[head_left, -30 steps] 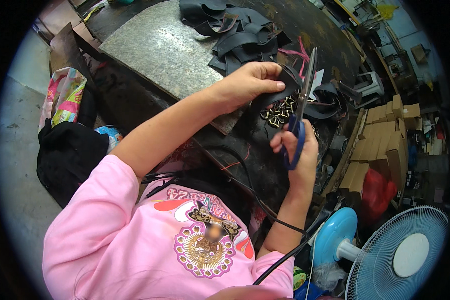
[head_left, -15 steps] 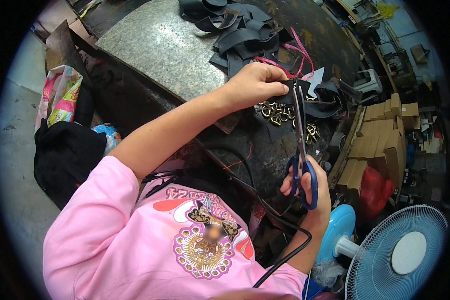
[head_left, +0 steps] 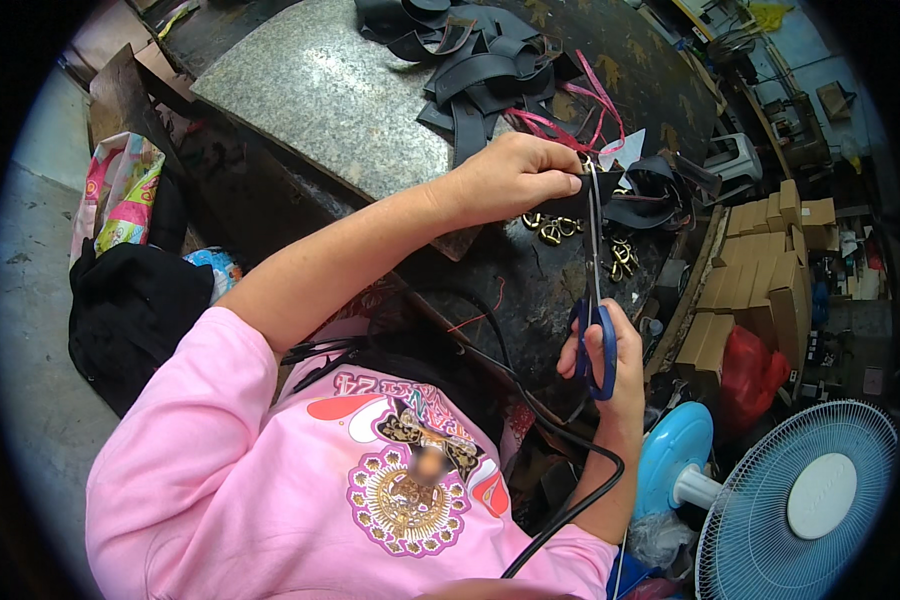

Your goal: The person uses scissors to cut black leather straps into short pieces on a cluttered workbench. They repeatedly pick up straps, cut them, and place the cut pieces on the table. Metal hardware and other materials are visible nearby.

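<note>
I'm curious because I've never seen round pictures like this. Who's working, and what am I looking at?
No machine here, just a person in a pink shirt. A wide camera on the person's head looks down, so straight edges bend near the rim. The left grip, a bare hand, pinches a black piece; the right grip holds blue-handled scissors, blades up at that piece. On the work surface lie a pile of black strips, gold-coloured metal bits and pink string. At the lower right stands a fan.

2 hands (head_left: 515,180), 1 pr scissors (head_left: 596,280), 1 fan (head_left: 823,496), 1 wht stool (head_left: 736,160); 1 grey slab (head_left: 300,100) along worktop's (head_left: 530,330) near edge; several blk strips (head_left: 480,85), several brass-col. rings (head_left: 548,230), exact nos. unclear.
</note>
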Available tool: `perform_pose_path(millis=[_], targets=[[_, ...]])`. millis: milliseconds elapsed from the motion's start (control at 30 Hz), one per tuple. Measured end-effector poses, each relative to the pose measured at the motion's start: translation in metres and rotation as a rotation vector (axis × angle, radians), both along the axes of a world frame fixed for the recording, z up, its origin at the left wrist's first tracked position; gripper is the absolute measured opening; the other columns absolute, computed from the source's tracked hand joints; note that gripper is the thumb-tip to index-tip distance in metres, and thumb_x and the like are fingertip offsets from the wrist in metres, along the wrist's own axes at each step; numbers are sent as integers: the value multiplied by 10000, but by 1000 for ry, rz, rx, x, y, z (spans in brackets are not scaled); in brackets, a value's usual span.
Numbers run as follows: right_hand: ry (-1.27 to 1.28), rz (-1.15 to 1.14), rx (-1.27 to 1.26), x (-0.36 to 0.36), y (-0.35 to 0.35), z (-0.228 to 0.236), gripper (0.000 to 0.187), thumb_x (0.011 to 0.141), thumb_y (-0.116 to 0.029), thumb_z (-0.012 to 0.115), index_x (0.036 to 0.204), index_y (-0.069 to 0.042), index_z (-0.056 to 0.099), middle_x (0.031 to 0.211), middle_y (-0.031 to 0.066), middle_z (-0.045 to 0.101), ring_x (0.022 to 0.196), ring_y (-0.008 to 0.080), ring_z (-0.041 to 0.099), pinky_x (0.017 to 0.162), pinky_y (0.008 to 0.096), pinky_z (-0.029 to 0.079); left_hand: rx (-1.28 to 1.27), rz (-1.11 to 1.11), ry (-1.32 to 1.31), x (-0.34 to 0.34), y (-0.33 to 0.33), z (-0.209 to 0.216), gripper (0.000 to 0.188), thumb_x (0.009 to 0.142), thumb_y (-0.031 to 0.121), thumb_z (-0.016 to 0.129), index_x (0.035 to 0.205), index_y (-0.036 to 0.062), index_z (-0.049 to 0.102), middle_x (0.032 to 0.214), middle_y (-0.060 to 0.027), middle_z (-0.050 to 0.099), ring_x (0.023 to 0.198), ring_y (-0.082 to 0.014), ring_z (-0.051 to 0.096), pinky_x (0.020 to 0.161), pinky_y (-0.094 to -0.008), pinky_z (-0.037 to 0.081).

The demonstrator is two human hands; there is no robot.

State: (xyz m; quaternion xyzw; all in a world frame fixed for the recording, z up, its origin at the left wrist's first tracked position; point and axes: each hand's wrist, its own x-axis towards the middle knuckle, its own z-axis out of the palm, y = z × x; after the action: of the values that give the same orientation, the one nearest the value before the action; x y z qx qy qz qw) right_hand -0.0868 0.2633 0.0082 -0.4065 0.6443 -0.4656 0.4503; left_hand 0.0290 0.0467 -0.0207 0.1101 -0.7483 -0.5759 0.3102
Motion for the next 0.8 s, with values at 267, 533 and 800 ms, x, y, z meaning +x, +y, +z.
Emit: perform_pose_path(millis=[267, 533, 800], targets=[[-44, -4, -93, 6, -7, -6, 607, 825, -601, 531, 917, -2, 496, 569, 59, 531, 466, 110, 520, 432, 187, 380, 180, -79, 92, -3, -4, -2, 216, 893, 167, 552, 958, -37, 584, 804, 33, 545, 764, -34, 485, 696, -193, 397], [-49, -33, -73, 7, -7, -5, 603, 817, -607, 536, 884, -9, 508, 544, 46, 514, 455, 100, 505, 430, 183, 370, 118, -57, 73, -2, -4, -3, 218, 899, 163, 550, 972, -39, 585, 815, 32, 545, 778, -32, 486, 705, -190, 399], [-88, -1, -30, -2, -3, 0, 625, 785, -616, 576, 892, -4, 507, 561, 54, 529, 468, 107, 521, 435, 191, 381, 167, -81, 75, -2, -3, -3, 196, 892, 166, 570, 925, -24, 598, 771, 52, 534, 727, -18, 469, 642, -185, 380]])
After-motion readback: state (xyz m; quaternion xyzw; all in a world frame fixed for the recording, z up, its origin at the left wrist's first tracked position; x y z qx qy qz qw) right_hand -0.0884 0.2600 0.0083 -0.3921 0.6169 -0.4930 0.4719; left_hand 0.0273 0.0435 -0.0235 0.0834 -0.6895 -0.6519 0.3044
